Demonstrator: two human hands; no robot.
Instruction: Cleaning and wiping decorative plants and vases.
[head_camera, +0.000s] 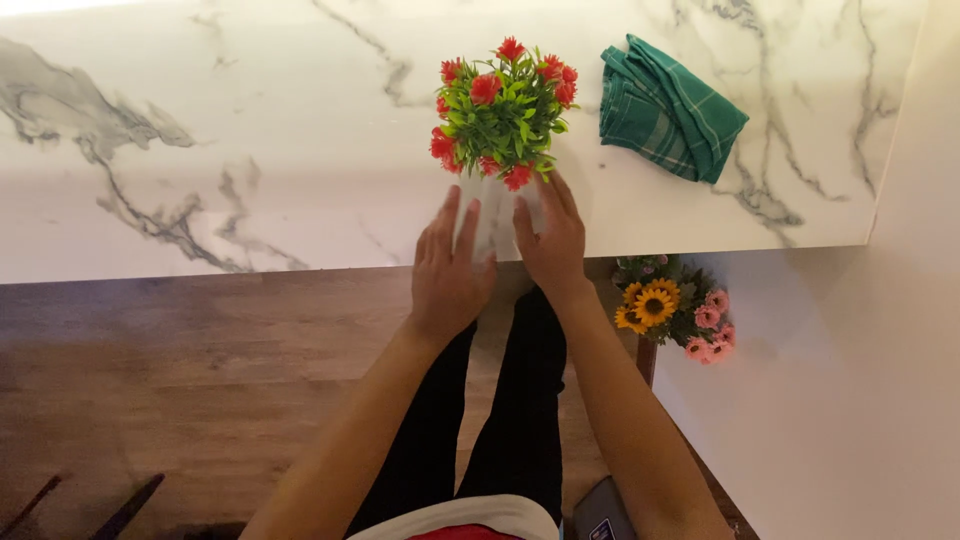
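Both hands reach forward over the edge of a white marble-patterned counter (250, 150) and meet at a white pot (497, 215). The left hand (450, 270) lies flat against the pot's left side, its fingers (447, 222) stretched up along the wall, pressing rather than curling. The right hand (550, 240) mirrors it on the other side, fingers (560, 195) spread along the pot's right wall, so the pot is gripped between the two palms. The pot stands near the counter's front edge, directly between the hands, and its lower part is blurred. Just above the fingertips rises the pot's plant (503, 110), a dense bunch of green leaves with small red flowers, which hides the pot's rim. Beyond the right hand, further back on the counter and well apart from the plant, lies a folded green checked cloth (668, 108). To the right of the right forearm, below the counter's edge, sits a second bouquet (668, 305) with yellow sunflowers and pink blossoms. Under both arms runs a wooden floor (200, 380), with the person's dark trouser legs between them
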